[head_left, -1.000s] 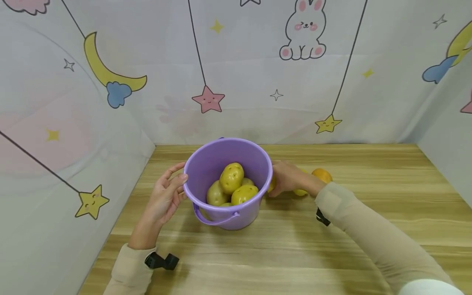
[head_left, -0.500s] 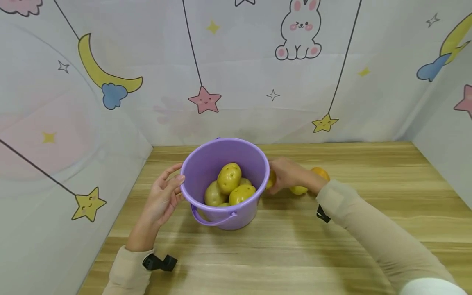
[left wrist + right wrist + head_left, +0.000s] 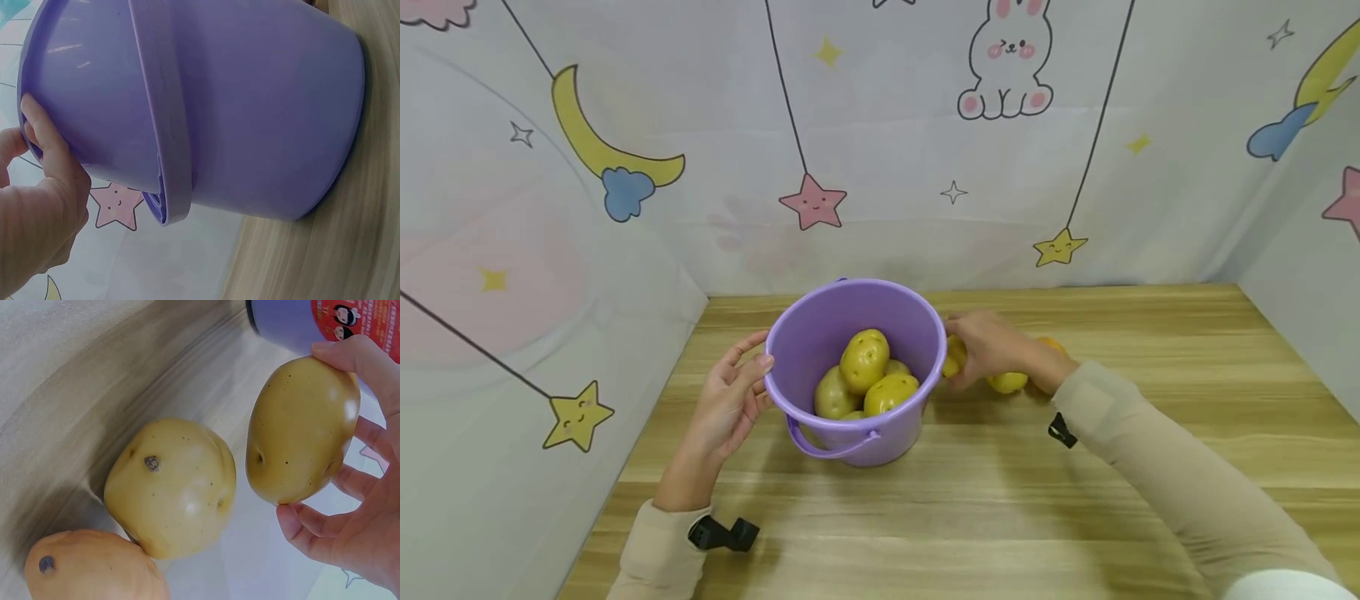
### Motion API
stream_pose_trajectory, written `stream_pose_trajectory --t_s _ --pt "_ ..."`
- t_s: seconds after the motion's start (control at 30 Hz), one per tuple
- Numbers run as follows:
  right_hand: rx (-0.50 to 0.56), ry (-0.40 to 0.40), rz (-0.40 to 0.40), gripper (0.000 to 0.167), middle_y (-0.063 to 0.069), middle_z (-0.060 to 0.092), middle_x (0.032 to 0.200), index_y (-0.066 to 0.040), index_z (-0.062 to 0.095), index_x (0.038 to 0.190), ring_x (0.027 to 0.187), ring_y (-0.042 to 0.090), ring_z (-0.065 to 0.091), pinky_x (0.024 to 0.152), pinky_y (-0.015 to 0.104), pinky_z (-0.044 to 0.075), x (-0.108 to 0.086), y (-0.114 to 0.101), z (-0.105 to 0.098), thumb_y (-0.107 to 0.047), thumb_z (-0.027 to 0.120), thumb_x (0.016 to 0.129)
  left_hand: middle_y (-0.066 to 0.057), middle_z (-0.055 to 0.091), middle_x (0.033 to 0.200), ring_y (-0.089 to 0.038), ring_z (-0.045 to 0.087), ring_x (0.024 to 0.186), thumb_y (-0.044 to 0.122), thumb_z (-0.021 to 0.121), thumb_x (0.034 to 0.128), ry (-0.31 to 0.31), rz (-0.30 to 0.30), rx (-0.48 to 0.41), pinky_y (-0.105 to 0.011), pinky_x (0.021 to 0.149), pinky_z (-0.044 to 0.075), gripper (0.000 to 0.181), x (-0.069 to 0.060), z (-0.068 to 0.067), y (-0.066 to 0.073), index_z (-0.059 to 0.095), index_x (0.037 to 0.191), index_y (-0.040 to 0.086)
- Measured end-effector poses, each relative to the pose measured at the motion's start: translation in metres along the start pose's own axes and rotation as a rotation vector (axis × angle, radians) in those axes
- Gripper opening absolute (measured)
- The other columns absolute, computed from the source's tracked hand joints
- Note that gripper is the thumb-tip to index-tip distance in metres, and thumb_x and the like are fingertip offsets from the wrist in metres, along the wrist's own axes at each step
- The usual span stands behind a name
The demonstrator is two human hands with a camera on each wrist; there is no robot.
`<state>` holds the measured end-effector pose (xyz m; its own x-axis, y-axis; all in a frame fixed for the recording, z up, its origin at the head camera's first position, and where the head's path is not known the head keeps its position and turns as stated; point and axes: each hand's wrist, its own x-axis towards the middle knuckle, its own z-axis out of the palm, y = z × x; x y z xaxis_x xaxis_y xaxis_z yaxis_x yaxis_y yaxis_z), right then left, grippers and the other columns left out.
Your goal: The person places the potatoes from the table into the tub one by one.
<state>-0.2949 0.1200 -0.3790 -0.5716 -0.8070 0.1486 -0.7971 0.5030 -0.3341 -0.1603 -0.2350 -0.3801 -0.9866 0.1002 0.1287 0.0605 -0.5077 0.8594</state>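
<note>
A purple bucket [image 3: 891, 437] stands on the table with several potatoes [image 3: 864, 361] inside. My left hand [image 3: 726, 408] grips its rim at the left, thumb over the edge and fingers outside. In the left wrist view the handle [image 3: 164, 112] hangs against the bucket wall. Right of the bucket, my right hand [image 3: 996, 346] pinches a yellow potato [image 3: 300, 431] between thumb and fingertips. Beside it lies a round yellow thing [image 3: 172, 487] with a dark spot and dimples, like a potato. An orange, rounded thing [image 3: 94, 569] with a dark stem spot is partly cut off by the frame.
The wood-grain table [image 3: 925, 533] runs back to a printed cloth wall [image 3: 895, 167], with cloth at both sides too. A red printed label [image 3: 365, 325] shows on the bucket in the right wrist view.
The right hand, holding the potato, has shifted slightly up and away from the bucket's side, showing more of the potato. The left hand has kept its grip on the rim.
</note>
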Motion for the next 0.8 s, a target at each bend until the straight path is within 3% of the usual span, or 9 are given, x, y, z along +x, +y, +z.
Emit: stream_pose_trajectory --t_s 0.33,0.53,0.8 --pt "-0.011 -0.031 0.071 0.074 0.006 0.066 0.101 -0.009 0.066 0.126 0.084 0.022 0.06 0.07 0.035 0.054 -0.005 0.0 -0.011 -0.03 0.09 0.06 -0.008 0.065 0.093 -0.017 0.069 0.077 -0.005 0.046 0.1029 0.016 -0.001 -0.005 -0.024 0.067 0.061 0.033 0.0 0.001 0.0 0.047 0.134 0.006" --pt "-0.003 -0.042 0.09 0.062 0.004 0.065 0.101 -0.01 0.069 0.117 0.082 0.02 0.058 0.067 0.032 0.051 -0.01 -0.002 -0.018 -0.029 0.089 0.061 -0.008 0.065 0.093 -0.017 0.069 0.077 -0.005 0.046 0.103 0.011 0.002 -0.006 -0.024 0.067 0.061 0.032 0.0 0.001 0.0 0.047 0.133 0.006" --pt "0.058 -0.051 0.08 0.056 0.005 0.066 0.106 -0.008 0.068 0.113 0.087 0.02 0.059 0.074 0.034 0.054 -0.016 -0.003 -0.032 -0.025 0.09 0.064 -0.008 0.066 0.095 -0.017 0.069 0.077 -0.005 0.046 0.1031 0.005 0.003 -0.011 -0.024 0.068 0.061 0.032 0.0 0.002 -0.001 0.046 0.133 0.006"
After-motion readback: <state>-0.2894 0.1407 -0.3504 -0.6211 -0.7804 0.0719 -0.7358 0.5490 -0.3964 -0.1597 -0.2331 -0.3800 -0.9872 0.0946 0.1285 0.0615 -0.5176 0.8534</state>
